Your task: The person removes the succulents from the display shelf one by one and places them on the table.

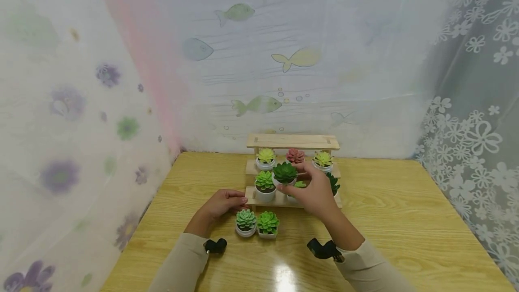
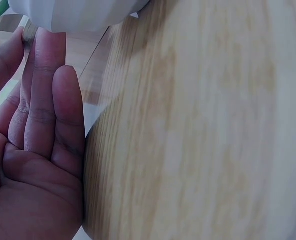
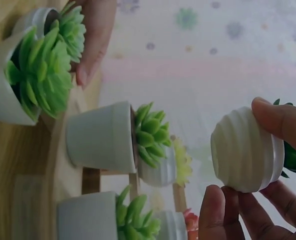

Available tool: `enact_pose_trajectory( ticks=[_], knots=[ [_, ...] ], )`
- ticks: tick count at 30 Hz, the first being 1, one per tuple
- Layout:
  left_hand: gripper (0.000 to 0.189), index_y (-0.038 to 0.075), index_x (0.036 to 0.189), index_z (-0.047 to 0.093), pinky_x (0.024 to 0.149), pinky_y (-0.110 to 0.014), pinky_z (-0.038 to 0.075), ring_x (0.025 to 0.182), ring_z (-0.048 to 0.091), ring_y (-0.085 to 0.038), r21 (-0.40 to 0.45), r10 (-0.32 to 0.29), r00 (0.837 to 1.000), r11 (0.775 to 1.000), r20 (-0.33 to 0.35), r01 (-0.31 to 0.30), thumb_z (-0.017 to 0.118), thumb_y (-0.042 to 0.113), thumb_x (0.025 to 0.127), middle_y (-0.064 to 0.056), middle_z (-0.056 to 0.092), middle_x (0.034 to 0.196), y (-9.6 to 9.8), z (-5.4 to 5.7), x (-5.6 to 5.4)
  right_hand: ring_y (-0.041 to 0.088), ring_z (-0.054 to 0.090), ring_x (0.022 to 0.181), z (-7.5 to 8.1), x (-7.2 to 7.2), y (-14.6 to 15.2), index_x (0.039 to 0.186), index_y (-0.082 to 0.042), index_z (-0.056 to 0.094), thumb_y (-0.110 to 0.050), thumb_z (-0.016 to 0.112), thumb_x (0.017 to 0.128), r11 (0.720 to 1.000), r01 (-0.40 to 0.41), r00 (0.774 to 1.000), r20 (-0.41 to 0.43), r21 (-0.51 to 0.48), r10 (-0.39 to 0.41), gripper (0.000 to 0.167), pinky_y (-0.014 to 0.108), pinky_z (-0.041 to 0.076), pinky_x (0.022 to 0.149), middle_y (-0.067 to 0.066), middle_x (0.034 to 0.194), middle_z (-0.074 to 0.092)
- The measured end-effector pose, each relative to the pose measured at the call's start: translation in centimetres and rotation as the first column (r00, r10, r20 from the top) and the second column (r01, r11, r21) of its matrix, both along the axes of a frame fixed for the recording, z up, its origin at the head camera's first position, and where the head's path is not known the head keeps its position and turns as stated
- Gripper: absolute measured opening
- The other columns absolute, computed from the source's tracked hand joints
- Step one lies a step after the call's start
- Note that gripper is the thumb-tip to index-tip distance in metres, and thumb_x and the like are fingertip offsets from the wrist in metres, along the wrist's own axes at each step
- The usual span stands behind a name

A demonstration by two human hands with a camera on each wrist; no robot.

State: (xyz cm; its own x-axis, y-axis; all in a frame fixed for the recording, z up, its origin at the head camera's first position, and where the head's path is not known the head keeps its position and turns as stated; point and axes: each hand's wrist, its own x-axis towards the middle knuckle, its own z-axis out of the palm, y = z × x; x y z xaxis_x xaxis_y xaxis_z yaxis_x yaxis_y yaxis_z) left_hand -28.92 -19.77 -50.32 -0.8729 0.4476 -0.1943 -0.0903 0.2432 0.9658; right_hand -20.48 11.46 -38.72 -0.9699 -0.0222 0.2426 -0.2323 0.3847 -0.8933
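Observation:
My right hand [image 1: 318, 193] holds a dark green succulent in a ribbed white pot [image 3: 245, 150] by the pot's sides, raised in front of the tiered wooden shelf [image 1: 292, 141]. Thumb and fingertips of my left hand [image 1: 220, 203] pinch the left end of the shelf's lower tier. In the left wrist view the left hand [image 2: 38, 115] shows its palm, fingers fairly straight. Two potted succulents stand on the table before the shelf: a pale green one [image 1: 245, 220] close by the left hand and a bright green one [image 1: 268, 223] beside it.
On the lower tier stand a light green succulent [image 1: 265, 181] and a dark one [image 1: 333, 184], with another partly hidden behind my right hand. The tier above bears a yellow-green [image 1: 266, 156], a red [image 1: 295, 155] and a yellow succulent [image 1: 323, 159]. Printed curtains surround the wooden table [image 1: 389, 220].

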Motion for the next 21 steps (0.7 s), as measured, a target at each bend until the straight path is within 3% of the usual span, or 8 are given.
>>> enact_pose_trajectory(
  ticks=[9,14,21],
  knots=[
    [0.047,-0.011,0.137,0.059,0.086,-0.032,0.062,0.094,0.078,-0.016,-0.011,0.015,1.0,1.0,0.011,-0.015,0.067,0.02,0.103,-0.017,0.078,0.109,0.2,1.3,0.4,0.025,0.065,0.117,-1.5,2.3,0.9,0.129,-0.026,0.066,-0.042,0.094,0.076,0.99,-0.004,0.997,0.08,-0.139,0.015,0.063,0.04,0.061,0.091,0.0,0.13,0.063],
    [0.047,-0.009,0.137,0.06,0.086,-0.032,0.062,0.095,0.078,-0.017,-0.037,0.033,0.999,0.999,0.013,-0.032,0.068,0.021,0.102,-0.016,0.078,0.109,0.3,2.1,0.6,0.026,0.07,0.112,-2.4,3.2,1.2,0.127,-0.023,0.068,-0.033,0.095,0.075,0.973,0.021,0.99,0.139,-0.23,0.012,0.059,0.035,0.063,0.087,0.006,0.126,0.067],
    [0.048,-0.009,0.137,0.06,0.086,-0.033,0.062,0.095,0.078,-0.018,-0.069,0.038,0.999,0.997,0.004,-0.038,0.068,0.023,0.102,-0.016,0.078,0.109,0.3,3.4,1.1,0.027,0.073,0.1,-3.6,4.2,1.5,0.123,-0.017,0.07,-0.023,0.097,0.073,0.962,0.061,0.987,0.157,-0.265,-0.02,0.057,0.03,0.062,0.079,0.01,0.119,0.071]
  ],
)
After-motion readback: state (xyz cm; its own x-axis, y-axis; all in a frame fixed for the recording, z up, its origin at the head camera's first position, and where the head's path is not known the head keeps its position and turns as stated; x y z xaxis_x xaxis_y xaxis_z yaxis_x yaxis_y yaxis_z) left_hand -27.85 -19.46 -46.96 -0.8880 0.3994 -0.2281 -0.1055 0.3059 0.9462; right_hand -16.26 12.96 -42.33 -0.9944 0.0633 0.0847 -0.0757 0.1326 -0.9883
